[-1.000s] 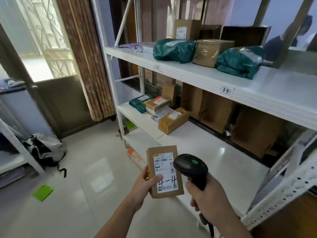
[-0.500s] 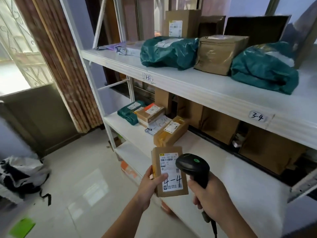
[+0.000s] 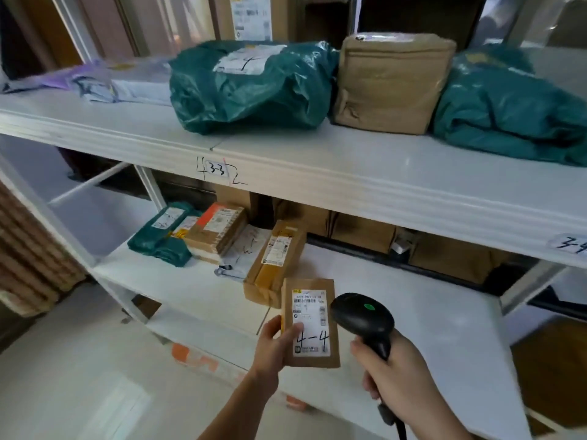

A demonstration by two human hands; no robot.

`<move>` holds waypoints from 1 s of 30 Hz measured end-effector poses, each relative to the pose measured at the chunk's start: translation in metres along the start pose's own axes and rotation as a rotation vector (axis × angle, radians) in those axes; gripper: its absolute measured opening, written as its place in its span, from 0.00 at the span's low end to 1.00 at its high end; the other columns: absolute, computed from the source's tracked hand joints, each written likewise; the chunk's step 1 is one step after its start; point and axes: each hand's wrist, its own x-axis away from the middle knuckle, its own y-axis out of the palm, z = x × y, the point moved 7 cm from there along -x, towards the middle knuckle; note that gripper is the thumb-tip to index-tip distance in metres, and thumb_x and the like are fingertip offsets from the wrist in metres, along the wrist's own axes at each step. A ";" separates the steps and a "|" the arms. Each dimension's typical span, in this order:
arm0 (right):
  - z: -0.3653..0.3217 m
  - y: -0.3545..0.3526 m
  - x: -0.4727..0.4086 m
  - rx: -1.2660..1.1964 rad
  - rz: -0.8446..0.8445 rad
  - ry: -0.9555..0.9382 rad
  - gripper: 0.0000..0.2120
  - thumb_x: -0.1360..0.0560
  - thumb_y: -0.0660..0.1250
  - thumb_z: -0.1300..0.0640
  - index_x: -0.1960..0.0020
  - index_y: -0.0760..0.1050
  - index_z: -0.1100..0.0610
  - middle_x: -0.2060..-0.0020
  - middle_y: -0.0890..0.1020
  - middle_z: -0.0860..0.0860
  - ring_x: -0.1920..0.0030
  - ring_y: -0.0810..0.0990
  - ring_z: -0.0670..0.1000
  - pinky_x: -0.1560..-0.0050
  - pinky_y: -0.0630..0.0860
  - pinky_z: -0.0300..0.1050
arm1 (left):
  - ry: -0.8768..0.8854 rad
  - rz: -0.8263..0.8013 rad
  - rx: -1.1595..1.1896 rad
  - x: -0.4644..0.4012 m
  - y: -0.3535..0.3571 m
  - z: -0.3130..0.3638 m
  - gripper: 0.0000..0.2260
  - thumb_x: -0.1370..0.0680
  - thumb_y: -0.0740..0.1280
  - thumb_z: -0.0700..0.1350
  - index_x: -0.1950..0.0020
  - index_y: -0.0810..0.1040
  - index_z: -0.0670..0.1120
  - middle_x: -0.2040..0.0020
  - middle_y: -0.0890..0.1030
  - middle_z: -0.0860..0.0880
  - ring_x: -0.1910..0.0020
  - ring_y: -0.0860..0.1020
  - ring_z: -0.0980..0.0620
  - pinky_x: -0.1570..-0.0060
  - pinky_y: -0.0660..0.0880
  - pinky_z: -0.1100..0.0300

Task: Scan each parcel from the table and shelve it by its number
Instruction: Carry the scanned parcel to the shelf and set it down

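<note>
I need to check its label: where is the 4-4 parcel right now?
Low in the centre of the head view, the 4-4 parcel is held by the left hand, just left of the scanner and in front of the lower shelf.

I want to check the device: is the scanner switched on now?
On: a green light glows on top of the scanner, which the right hand grips.

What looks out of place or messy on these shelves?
The edge label on the upper shelf is overwritten: a tag reading 3-3 sits over scrawled marker digits. Below, a long brown box lies skewed across a white mailer. No spill or damage is visible.
</note>
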 end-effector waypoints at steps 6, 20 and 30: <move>0.001 0.024 -0.028 -0.011 0.076 0.089 0.05 0.23 0.67 0.55 0.52 0.73 0.56 0.68 0.79 0.54 0.75 0.78 0.46 0.71 0.74 0.39 | -0.083 -0.120 -0.146 -0.042 -0.012 0.003 0.19 0.22 0.74 0.51 0.36 0.78 0.43 0.49 0.88 0.40 0.53 0.88 0.39 0.69 0.76 0.58; 0.029 0.040 -0.052 -0.048 0.158 0.213 0.06 0.25 0.69 0.55 0.50 0.73 0.51 0.61 0.82 0.54 0.73 0.82 0.48 0.71 0.76 0.37 | -0.250 -0.049 -0.201 -0.105 -0.014 -0.028 0.11 0.21 0.74 0.49 0.42 0.82 0.45 0.54 0.89 0.44 0.62 0.88 0.48 0.68 0.83 0.54; 0.041 0.057 -0.068 -0.054 0.139 0.265 0.10 0.27 0.70 0.56 0.47 0.74 0.51 0.63 0.82 0.55 0.71 0.83 0.53 0.73 0.74 0.36 | -0.376 0.184 -0.027 -0.138 -0.036 -0.045 0.13 0.21 0.76 0.50 0.43 0.79 0.44 0.46 0.84 0.41 0.52 0.80 0.44 0.48 0.76 0.43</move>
